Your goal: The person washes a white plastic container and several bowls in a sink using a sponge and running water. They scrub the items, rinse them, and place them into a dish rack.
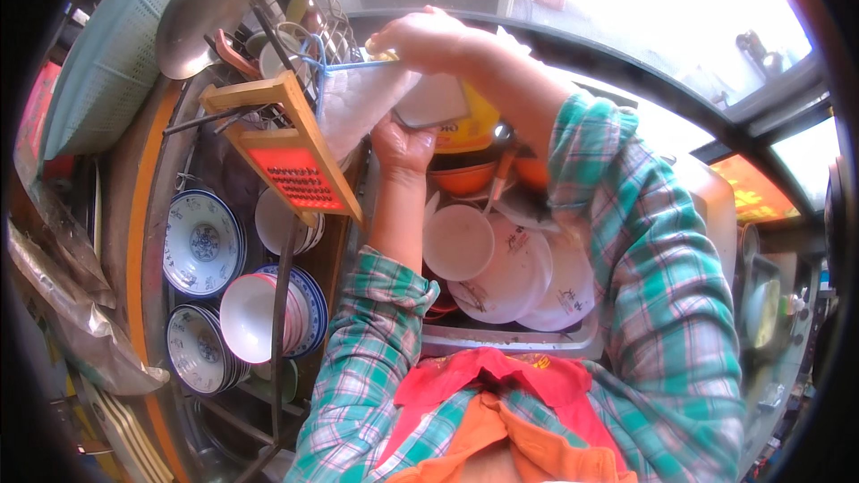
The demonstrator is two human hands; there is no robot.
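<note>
My left hand [403,143] grips the lower edge of a flat, pale rectangular object [431,102], whose kind I cannot tell. My right hand [421,40] reaches over it to the blue-edged top of a pale cloth-like piece [362,97], fingers bent around something small and yellowish. Whether that hand grips the cloth I cannot tell. Below the arms, a white bowl [458,242] and white plates [503,268] lie in a metal sink [510,341]. Orange bowls [464,178] and a yellow container [480,122] stand behind them.
To the left, a wood-framed grater [295,174] hangs on a dark metal rack [282,322] holding patterned bowls [204,243] and a pink-rimmed bowl [249,318]. A large metal ladle [205,17] and a pale green plastic basket [121,57] are at the upper left. A window frame [604,57] runs behind the sink.
</note>
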